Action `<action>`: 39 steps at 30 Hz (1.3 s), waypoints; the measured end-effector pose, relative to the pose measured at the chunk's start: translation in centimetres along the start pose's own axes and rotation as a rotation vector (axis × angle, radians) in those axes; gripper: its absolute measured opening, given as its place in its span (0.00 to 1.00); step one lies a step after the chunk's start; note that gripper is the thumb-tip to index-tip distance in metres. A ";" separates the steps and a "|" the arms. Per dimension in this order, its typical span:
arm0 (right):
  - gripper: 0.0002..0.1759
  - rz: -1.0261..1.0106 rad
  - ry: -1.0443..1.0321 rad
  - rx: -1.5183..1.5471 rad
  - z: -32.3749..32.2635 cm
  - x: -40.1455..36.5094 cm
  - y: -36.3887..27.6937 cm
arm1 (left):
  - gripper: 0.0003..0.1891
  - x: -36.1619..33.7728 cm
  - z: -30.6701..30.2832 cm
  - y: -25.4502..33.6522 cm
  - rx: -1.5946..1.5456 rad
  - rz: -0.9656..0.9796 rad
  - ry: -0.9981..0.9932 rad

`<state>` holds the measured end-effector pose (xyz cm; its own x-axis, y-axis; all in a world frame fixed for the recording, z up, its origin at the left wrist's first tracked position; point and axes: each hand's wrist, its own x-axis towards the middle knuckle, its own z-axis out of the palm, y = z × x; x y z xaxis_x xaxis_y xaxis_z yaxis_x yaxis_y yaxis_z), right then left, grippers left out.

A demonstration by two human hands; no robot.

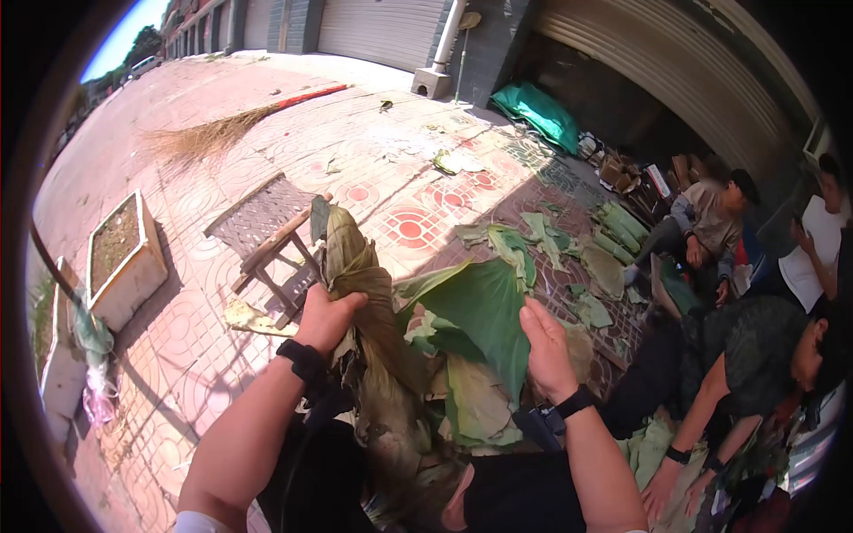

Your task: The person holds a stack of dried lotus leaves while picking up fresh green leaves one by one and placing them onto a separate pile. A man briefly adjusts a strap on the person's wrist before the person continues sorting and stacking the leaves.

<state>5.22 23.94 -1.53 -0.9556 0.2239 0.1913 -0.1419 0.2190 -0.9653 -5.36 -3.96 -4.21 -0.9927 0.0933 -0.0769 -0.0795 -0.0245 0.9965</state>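
View from a head-worn camera, looking down at a person's two bare hands working with large leaves outdoors on a sunlit brick pavement (373, 151). The left hand (327, 322) is raised in front of the body, its fingers clamped around a rolled bundle of leaves (360, 275), brownish green, which stands nearly upright and trails down toward the lap. The right hand (546, 351) is held flat, fingers straight and close together, resting against the edge of a broad green leaf (484, 311) that stands just beside the bundle. More leaves (475, 404) lie heaped below both hands. To do this well, it seems wise to grip the bundle firmly at its middle so the layers do not slip, and to smooth the fresh leaf with the flat palm rather than pinching it, since such leaves probably tear along their veins. Wrapping it snugly against the bundle, without creasing it sharply, would likely give a neat roll. Behind the hands stand a small wooden stool (271, 235) and a white planter box (124, 249); a broom (213, 133) lies farther off. At the right other people sit among scattered leaves, and a co-worker's hand (662, 484) rests low, well apart.
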 end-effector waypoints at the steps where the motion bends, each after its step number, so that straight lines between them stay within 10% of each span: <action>1: 0.21 0.006 0.044 0.125 -1.2 -0.5 -1.8 | 0.17 -0.3 0.3 0.4 0.006 0.004 0.006; 13: 0.22 -0.247 0.695 0.676 -19.8 -24.5 -9.9 | 0.17 0.4 1.9 -1.7 0.027 0.070 0.016; 20: 0.24 -0.515 1.278 0.136 -20.3 -39.9 -16.0 | 0.18 3.2 1.8 -5.2 0.033 0.130 -0.107; 26: 0.23 -0.355 1.689 -0.369 -25.4 -43.6 -15.1 | 0.24 5.4 1.9 -6.7 0.095 0.147 -0.203; 39: 0.20 -0.249 1.590 -0.177 -29.2 -39.0 -10.5 | 0.26 6.2 0.2 -7.7 0.078 0.123 -0.189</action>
<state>51.56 40.68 6.30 0.3205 0.8485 0.4211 -0.1065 0.4740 -0.8740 -10.90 -2.99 -12.31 -0.9592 0.2791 0.0455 0.0557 0.0288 0.9980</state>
